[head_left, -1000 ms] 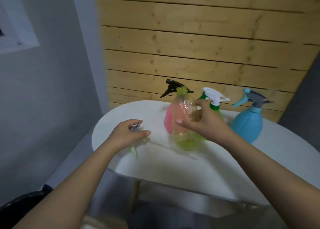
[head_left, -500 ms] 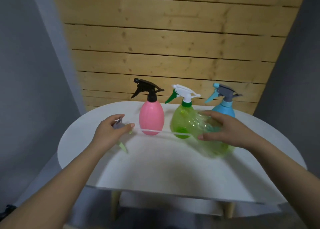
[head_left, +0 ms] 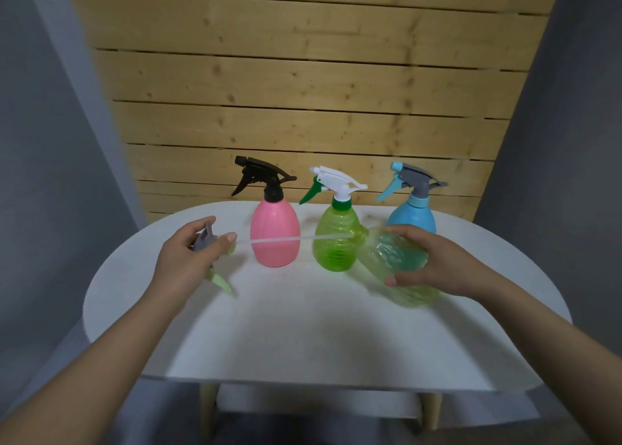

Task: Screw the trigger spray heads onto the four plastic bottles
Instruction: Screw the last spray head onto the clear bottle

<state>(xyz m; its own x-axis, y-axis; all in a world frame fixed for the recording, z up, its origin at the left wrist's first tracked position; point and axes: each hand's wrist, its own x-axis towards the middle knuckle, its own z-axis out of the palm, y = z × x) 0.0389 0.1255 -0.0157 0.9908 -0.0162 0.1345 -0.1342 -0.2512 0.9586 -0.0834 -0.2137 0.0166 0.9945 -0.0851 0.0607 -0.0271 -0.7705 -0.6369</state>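
Observation:
My right hand (head_left: 441, 266) grips a clear yellow-green bottle (head_left: 397, 269), tilted on its side with its open neck pointing left. My left hand (head_left: 188, 259) holds a grey and light-green trigger spray head (head_left: 210, 246); its white dip tube (head_left: 289, 240) runs right to the bottle's neck, with its tip at or just inside the opening. Behind stand three capped bottles: a pink bottle (head_left: 274, 232) with a black head, a green bottle (head_left: 333, 242) with a white head, and a blue bottle (head_left: 412, 217) with a grey head.
Everything sits on a white rounded table (head_left: 303, 337) with wooden legs. A wooden plank wall (head_left: 303, 91) rises directly behind the bottles, and grey walls close in on both sides.
The right hand carried the bottle from upright at the centre to the right and tipped it onto its side. The dip tube now reaches its neck. The view has shifted left.

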